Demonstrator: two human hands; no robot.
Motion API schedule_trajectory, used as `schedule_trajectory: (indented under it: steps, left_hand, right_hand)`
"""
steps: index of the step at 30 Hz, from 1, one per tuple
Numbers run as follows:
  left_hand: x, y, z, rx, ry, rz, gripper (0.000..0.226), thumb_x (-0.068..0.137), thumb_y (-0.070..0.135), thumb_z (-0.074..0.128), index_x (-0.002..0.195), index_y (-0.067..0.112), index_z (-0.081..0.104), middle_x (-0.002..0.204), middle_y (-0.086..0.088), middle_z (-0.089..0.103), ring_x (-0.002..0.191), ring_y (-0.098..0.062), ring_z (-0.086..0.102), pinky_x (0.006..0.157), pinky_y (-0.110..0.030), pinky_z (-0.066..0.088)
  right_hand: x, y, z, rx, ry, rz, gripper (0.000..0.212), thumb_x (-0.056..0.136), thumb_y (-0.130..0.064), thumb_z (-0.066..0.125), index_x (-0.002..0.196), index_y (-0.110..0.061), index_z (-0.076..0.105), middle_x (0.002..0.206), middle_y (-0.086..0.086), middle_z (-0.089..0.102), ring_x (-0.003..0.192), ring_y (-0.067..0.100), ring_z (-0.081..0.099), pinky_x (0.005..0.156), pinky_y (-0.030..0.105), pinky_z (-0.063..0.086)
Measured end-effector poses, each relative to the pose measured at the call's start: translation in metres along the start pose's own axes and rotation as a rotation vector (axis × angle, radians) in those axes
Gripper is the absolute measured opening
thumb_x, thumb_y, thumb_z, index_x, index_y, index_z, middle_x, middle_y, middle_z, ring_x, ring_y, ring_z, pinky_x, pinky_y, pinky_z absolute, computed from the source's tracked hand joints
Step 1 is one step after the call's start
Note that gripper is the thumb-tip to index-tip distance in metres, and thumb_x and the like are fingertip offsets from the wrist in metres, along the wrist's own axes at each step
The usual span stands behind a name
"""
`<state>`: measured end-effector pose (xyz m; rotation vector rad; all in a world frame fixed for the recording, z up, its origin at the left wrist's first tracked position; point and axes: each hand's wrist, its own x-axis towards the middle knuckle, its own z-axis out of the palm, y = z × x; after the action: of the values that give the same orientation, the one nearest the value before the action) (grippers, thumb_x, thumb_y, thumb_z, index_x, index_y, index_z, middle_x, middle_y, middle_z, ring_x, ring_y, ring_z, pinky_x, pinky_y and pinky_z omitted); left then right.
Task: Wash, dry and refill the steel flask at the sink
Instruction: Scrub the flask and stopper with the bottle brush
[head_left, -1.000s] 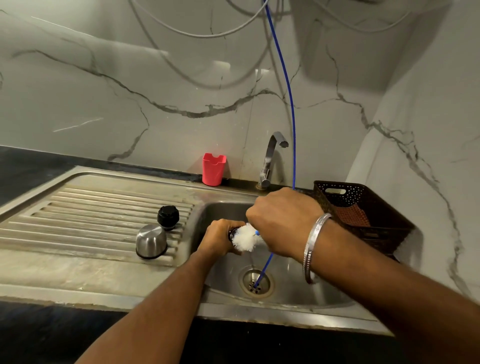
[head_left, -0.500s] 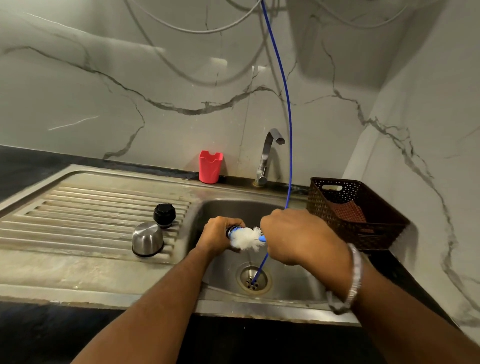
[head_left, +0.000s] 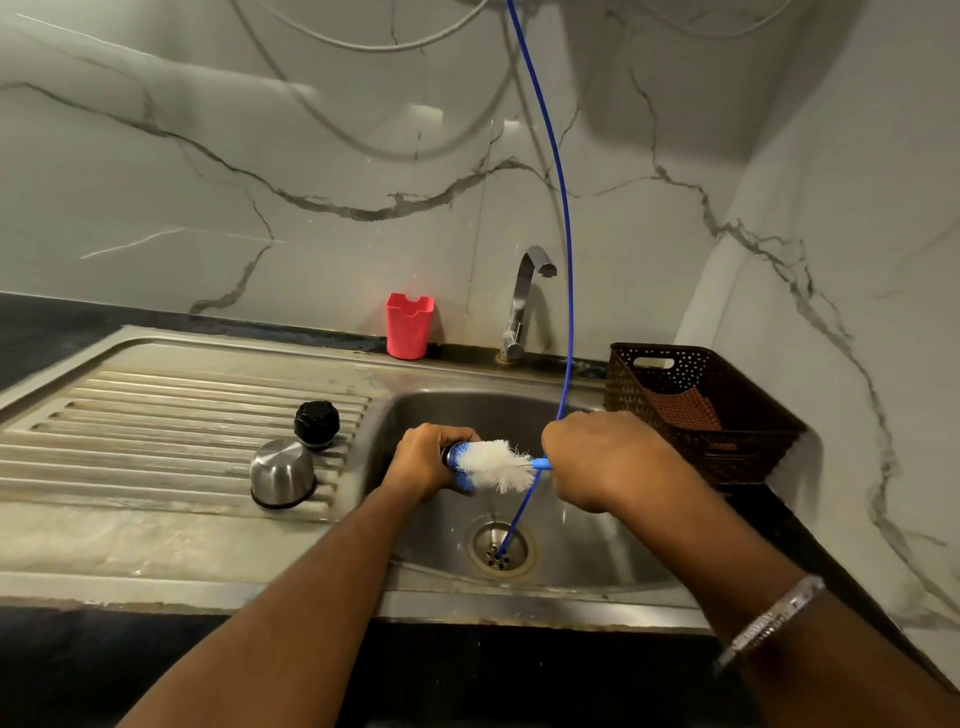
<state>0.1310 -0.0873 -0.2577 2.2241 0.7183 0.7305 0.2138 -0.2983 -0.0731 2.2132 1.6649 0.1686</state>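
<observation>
Left grip: left hand (head_left: 426, 460) wrapped round the flask (head_left: 460, 467), centre frame, over the sink (head_left: 597, 556).
Right grip: right hand (head_left: 597, 457) clamped on the brush (head_left: 496, 466) handle, bristles at the flask mouth.
Left of centre: steel cup (head_left: 281, 473), black stopper (head_left: 317, 423).

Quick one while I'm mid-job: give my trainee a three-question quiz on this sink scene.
1. True or false: the bottle brush bristles are fully inside the flask.
2. Which hand grips the flask? A) left hand B) right hand
3. Fill in: the steel cup lid and black stopper rest on the ______ beside the sink basin.

Key: 1. False, most bristles show outside its mouth. 2. A; the right hand holds the brush handle. 3. Ribbed drainboard.
</observation>
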Motion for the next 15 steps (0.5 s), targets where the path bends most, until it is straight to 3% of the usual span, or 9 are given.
schedule_trajectory:
  steps: [4,9,15]
  left_hand:
    - [0.003,-0.003,0.004,0.018,0.025,-0.001,0.05,0.05,0.017,0.1,0.091,0.035,0.077,0.085,0.022,0.076,0.085,0.007,0.071,0.081,-0.021,0.06]
    - [0.004,-0.009,0.01,0.046,0.02,0.012,0.059,0.047,0.016,0.102,0.099,0.031,0.079,0.091,0.022,0.076,0.089,0.008,0.071,0.087,-0.022,0.059]
    - [0.002,-0.003,0.007,0.008,-0.027,0.051,0.052,0.051,0.018,0.097,0.095,0.036,0.077,0.087,0.02,0.077,0.088,0.002,0.073,0.085,-0.026,0.06]
  right_hand:
    - [0.003,-0.02,0.024,0.021,0.164,0.041,0.021,0.096,-0.016,0.057,0.116,-0.017,0.06,0.111,0.005,0.065,0.103,0.025,0.063,0.074,0.035,0.037]
    - [0.02,-0.048,0.064,0.024,0.145,0.037,0.028,0.098,-0.004,0.05,0.124,-0.008,0.061,0.117,0.011,0.066,0.107,0.028,0.065,0.075,0.035,0.042]
    - [0.002,-0.023,0.054,0.133,0.198,0.099,0.028,0.094,-0.007,0.053,0.12,-0.011,0.062,0.114,0.01,0.065,0.104,0.03,0.066,0.077,0.037,0.047]
